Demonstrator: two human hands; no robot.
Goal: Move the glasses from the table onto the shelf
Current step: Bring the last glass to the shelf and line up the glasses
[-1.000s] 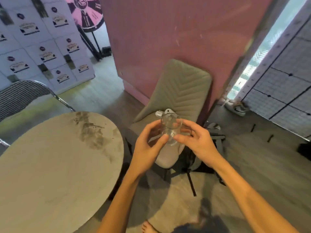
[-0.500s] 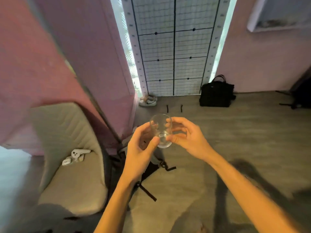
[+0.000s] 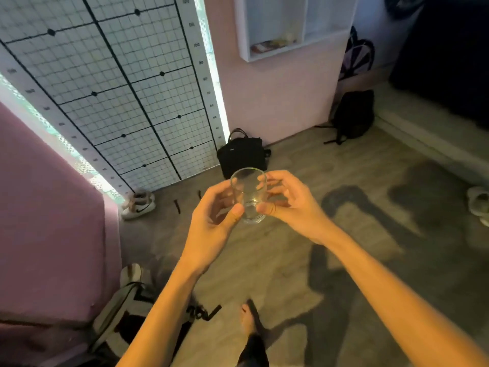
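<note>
Left hand (image 3: 214,217) and right hand (image 3: 292,205) jointly grip one clear drinking glass (image 3: 248,193), held in the air between them, above the floor (image 3: 285,263). Fingers and thumb of each hand are curled round the glass, thumbs at its near side by the base. Glass stands near upright, rim uppermost. Black handbag (image 3: 242,157) sits on the floor just beyond the hands. White wall shelf (image 3: 246,33) hangs above and beyond the right hand, well apart. White sneakers (image 3: 139,205) lie left of the left hand.

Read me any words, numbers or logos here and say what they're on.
Numbers along the grid panel's white border: too blurred to read.
On the white sneaker: a dark swoosh mark, no words.
On the flat item on the shelf: too blurred to read.
On the glass: none.
</note>
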